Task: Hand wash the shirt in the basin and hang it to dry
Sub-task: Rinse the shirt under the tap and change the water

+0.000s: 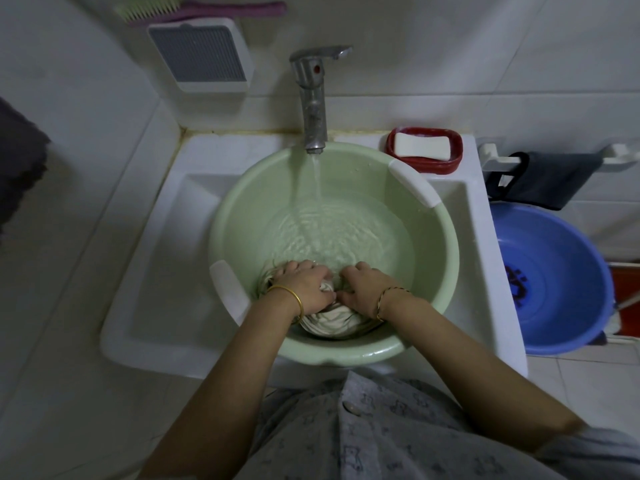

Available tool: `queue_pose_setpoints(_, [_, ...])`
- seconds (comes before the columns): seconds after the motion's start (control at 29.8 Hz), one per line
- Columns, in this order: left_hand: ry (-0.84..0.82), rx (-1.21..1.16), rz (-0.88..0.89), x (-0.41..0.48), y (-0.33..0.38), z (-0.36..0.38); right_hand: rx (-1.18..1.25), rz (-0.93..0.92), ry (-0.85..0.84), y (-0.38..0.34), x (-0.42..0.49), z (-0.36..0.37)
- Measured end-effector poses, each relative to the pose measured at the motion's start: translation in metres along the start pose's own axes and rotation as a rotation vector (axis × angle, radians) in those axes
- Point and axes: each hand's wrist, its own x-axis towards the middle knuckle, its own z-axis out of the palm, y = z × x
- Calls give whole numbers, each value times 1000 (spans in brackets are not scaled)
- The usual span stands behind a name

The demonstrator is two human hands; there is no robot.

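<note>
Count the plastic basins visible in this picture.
2. The green basin sits in the white sink under the tap; the blue basin stands beside the sink on the right. Others may be out of frame.

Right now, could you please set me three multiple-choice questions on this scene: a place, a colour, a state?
1. Where is the soap?
A. in the red dish right of the tap
B. on a shelf
C. in a bucket

2. What colour is the basin holding the shirt?
A. blue
B. pale green
C. red

3. The tap is:
A. running into the basin
B. shut off
C. wrapped in cloth

Answers:
1 A: the white bar lies in that dish.
2 B: its wall and rim are pale green.
3 A: a stream falls from the spout.
</note>
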Motion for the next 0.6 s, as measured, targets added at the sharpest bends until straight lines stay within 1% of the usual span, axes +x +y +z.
queue_pose_setpoints(0.6, [3, -7, -2, 0, 0, 0, 15, -3, 8, 0, 1, 0])
